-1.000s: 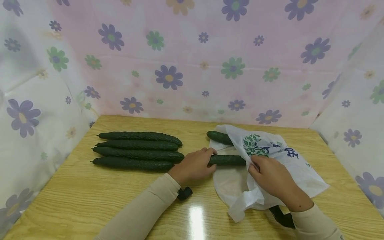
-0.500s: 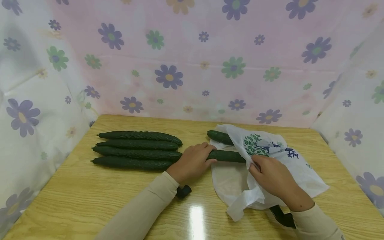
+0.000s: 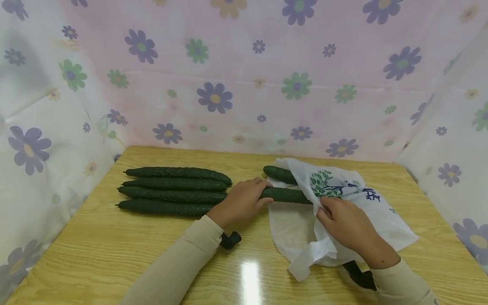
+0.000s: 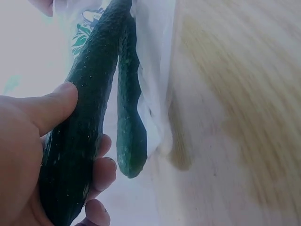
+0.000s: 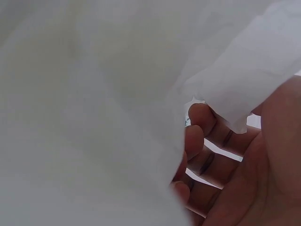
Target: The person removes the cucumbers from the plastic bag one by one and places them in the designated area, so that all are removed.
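My left hand point(image 3: 242, 202) grips a long dark green cucumber point(image 4: 84, 108), thumb on one side and fingers curled round the other. The far part of that cucumber runs into the mouth of a white plastic bag point(image 3: 366, 212) printed with a green tree. My right hand point(image 3: 345, 222) pinches the bag's upper edge and holds the mouth raised. Another cucumber point(image 3: 280, 174) lies in the bag with its rounded end sticking out; the left wrist view shows it beside the held one. The white film fills most of the right wrist view, with curled fingers point(image 5: 202, 117) behind it.
Several cucumbers point(image 3: 171, 184) lie side by side on the left of the wooden table point(image 3: 114, 254). Black wrist-camera parts point(image 3: 230, 240) show under both forearms. Flower-printed cloth point(image 3: 244, 118) closes off the back and sides.
My left hand has shifted slightly up and to the left with the cucumber in it, so the cucumber sits nearer the one in the bag. My right hand has stayed put on the bag.
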`<act>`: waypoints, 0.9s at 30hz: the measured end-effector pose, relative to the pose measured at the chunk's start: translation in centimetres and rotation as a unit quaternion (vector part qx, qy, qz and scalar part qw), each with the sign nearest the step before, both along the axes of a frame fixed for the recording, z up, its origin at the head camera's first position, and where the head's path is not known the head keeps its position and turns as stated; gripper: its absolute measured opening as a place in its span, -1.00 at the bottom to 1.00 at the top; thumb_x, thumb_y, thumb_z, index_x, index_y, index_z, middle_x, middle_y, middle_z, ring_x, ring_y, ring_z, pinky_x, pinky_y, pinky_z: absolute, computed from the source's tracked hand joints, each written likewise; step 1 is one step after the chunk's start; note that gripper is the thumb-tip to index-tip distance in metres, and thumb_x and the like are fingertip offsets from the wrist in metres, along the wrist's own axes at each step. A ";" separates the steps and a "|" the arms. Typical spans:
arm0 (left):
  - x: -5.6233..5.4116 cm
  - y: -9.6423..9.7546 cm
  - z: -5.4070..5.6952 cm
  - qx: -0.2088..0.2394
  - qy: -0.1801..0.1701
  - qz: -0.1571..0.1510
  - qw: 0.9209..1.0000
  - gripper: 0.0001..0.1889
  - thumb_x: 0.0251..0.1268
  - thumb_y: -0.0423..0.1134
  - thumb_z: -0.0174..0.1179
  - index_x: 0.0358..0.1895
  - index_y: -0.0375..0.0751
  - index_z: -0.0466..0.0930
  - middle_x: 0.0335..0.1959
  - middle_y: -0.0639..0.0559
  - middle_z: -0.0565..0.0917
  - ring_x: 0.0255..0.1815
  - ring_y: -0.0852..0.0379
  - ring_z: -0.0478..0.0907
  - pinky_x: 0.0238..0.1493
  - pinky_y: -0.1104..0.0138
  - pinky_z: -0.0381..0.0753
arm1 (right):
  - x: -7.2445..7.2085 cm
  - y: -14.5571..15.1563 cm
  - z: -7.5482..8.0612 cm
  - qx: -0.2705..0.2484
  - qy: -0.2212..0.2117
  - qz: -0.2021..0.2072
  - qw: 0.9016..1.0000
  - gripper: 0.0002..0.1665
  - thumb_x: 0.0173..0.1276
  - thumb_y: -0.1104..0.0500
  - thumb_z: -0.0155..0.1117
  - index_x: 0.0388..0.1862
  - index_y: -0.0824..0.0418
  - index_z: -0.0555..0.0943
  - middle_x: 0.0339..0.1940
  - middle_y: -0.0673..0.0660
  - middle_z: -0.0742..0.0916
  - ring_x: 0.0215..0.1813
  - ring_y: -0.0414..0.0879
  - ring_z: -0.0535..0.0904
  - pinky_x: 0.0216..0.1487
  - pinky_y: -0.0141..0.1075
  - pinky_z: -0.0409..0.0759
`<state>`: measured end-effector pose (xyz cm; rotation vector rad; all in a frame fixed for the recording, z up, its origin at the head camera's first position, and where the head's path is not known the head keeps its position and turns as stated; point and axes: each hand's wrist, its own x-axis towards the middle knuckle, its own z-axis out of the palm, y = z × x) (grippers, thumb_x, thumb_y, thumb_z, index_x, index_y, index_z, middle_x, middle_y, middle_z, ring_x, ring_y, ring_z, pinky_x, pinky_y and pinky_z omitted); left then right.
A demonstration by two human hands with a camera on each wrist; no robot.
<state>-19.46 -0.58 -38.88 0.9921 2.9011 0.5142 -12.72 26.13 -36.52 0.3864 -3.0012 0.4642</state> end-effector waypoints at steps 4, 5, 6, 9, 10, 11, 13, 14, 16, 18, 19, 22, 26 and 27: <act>-0.1 -0.1 0.1 -0.001 -0.002 -0.004 1.000 -0.46 0.54 0.16 -0.03 0.44 0.03 0.36 0.37 0.04 0.51 0.26 0.04 0.58 0.36 -0.03 0.44 | 0.0 0.0 0.0 -0.002 -0.002 -0.001 1.000 -0.62 0.44 0.22 0.03 -0.62 0.05 0.27 -0.67 -0.03 0.30 -0.61 -0.20 0.16 -0.56 -0.37 0.14; -0.2 -0.1 0.1 -0.002 -0.001 -0.005 1.000 -0.45 0.54 0.16 -0.04 0.45 0.03 0.36 0.38 0.04 0.50 0.27 0.04 0.57 0.38 -0.04 0.42 | 0.0 0.0 0.0 -0.003 -0.002 -0.001 1.000 -0.62 0.44 0.22 0.03 -0.62 0.05 0.27 -0.67 -0.03 0.30 -0.61 -0.20 0.16 -0.56 -0.37 0.14; -0.1 -0.1 0.2 -0.002 -0.003 -0.005 1.000 -0.45 0.54 0.16 -0.05 0.45 0.03 0.35 0.39 0.04 0.50 0.26 0.04 0.57 0.38 -0.05 0.42 | 0.0 0.0 0.0 -0.003 -0.002 -0.001 1.000 -0.62 0.44 0.22 0.02 -0.62 0.05 0.27 -0.67 -0.03 0.30 -0.61 -0.20 0.16 -0.56 -0.37 0.14; -0.1 -0.3 0.4 0.000 -0.009 -0.003 1.000 -0.45 0.54 0.16 -0.04 0.45 0.03 0.36 0.38 0.05 0.50 0.21 0.05 0.59 0.35 -0.03 0.44 | -0.1 0.0 -0.1 -0.006 0.000 0.000 1.000 -0.62 0.43 0.23 0.03 -0.62 0.06 0.27 -0.67 -0.04 0.29 -0.61 -0.20 0.15 -0.55 -0.38 0.14; -0.1 -0.4 0.5 0.001 -0.012 -0.001 1.000 -0.46 0.54 0.15 -0.04 0.45 0.02 0.36 0.37 0.05 0.51 0.20 0.05 0.60 0.34 -0.03 0.45 | -0.1 0.0 -0.1 -0.007 0.001 0.000 1.000 -0.62 0.43 0.23 0.03 -0.62 0.06 0.27 -0.67 -0.04 0.28 -0.61 -0.21 0.15 -0.54 -0.38 0.14; -0.1 -0.4 0.5 0.002 -0.014 0.000 1.000 -0.46 0.54 0.15 -0.04 0.45 0.02 0.36 0.36 0.06 0.51 0.19 0.05 0.60 0.33 -0.03 0.45 | -0.2 0.0 -0.1 -0.009 0.001 0.000 1.000 -0.62 0.42 0.24 0.03 -0.63 0.06 0.27 -0.67 -0.04 0.28 -0.61 -0.21 0.15 -0.54 -0.38 0.14; -0.1 -0.4 0.7 0.002 -0.020 0.001 1.000 -0.46 0.54 0.14 -0.03 0.44 0.01 0.36 0.35 0.06 0.51 0.18 0.05 0.60 0.32 -0.03 0.46 | -0.2 0.1 -0.1 -0.012 0.001 0.000 1.000 -0.62 0.42 0.24 0.03 -0.63 0.06 0.26 -0.67 -0.04 0.27 -0.60 -0.21 0.15 -0.53 -0.38 0.14; -0.1 -0.4 0.8 0.001 -0.020 0.001 1.000 -0.46 0.54 0.14 -0.02 0.44 0.02 0.37 0.35 0.06 0.52 0.19 0.05 0.59 0.31 -0.03 0.46 | -0.2 0.1 0.0 -0.013 0.001 0.000 1.000 -0.62 0.42 0.25 0.03 -0.63 0.06 0.26 -0.67 -0.04 0.27 -0.60 -0.21 0.15 -0.53 -0.39 0.14; -0.1 -0.4 0.8 -0.002 -0.018 0.002 1.000 -0.47 0.54 0.13 -0.02 0.44 0.01 0.37 0.34 0.07 0.52 0.19 0.05 0.59 0.30 -0.02 0.46 | -0.2 0.2 0.0 -0.015 0.002 -0.001 1.000 -0.62 0.42 0.25 0.02 -0.63 0.07 0.26 -0.66 -0.03 0.28 -0.60 -0.21 0.15 -0.52 -0.38 0.15; -0.1 -0.4 0.9 -0.006 -0.015 0.001 1.000 -0.47 0.53 0.13 0.00 0.43 0.01 0.38 0.32 0.06 0.54 0.16 0.05 0.60 0.29 -0.01 0.47 | -0.1 0.3 0.1 -0.013 0.004 -0.002 1.000 -0.62 0.41 0.25 0.03 -0.63 0.07 0.27 -0.66 -0.03 0.28 -0.59 -0.20 0.16 -0.52 -0.38 0.15; -0.1 -0.4 0.9 -0.007 -0.013 0.000 1.000 -0.47 0.53 0.13 0.00 0.43 0.01 0.38 0.31 0.06 0.54 0.15 0.05 0.61 0.28 -0.01 0.48 | -0.1 0.3 0.2 -0.012 0.005 -0.003 1.000 -0.62 0.41 0.25 0.03 -0.63 0.07 0.27 -0.67 -0.03 0.28 -0.59 -0.20 0.16 -0.52 -0.38 0.15; -0.1 -0.4 0.9 -0.011 -0.011 -0.002 1.000 -0.48 0.53 0.12 0.01 0.42 0.00 0.39 0.29 0.05 0.56 0.12 0.04 0.62 0.27 -0.01 0.48 | -0.1 0.3 0.2 -0.012 0.007 -0.005 1.000 -0.62 0.42 0.24 0.03 -0.63 0.07 0.27 -0.67 -0.03 0.28 -0.59 -0.20 0.16 -0.51 -0.38 0.15; -0.2 -0.6 1.0 -0.008 -0.012 -0.002 1.000 -0.47 0.54 0.13 0.00 0.43 0.01 0.38 0.32 0.05 0.54 0.15 0.04 0.60 0.29 -0.03 0.47 | -0.1 0.2 0.2 -0.016 0.004 -0.007 1.000 -0.62 0.43 0.23 0.04 -0.62 0.06 0.28 -0.66 -0.03 0.29 -0.59 -0.19 0.18 -0.51 -0.38 0.15; -0.2 -0.6 1.1 -0.006 -0.013 0.000 1.000 -0.47 0.54 0.14 -0.01 0.43 0.01 0.38 0.33 0.05 0.53 0.15 0.04 0.60 0.29 -0.03 0.46 | -0.1 0.2 0.2 -0.017 0.004 -0.008 1.000 -0.63 0.43 0.23 0.04 -0.62 0.07 0.28 -0.66 -0.03 0.29 -0.59 -0.19 0.19 -0.51 -0.37 0.15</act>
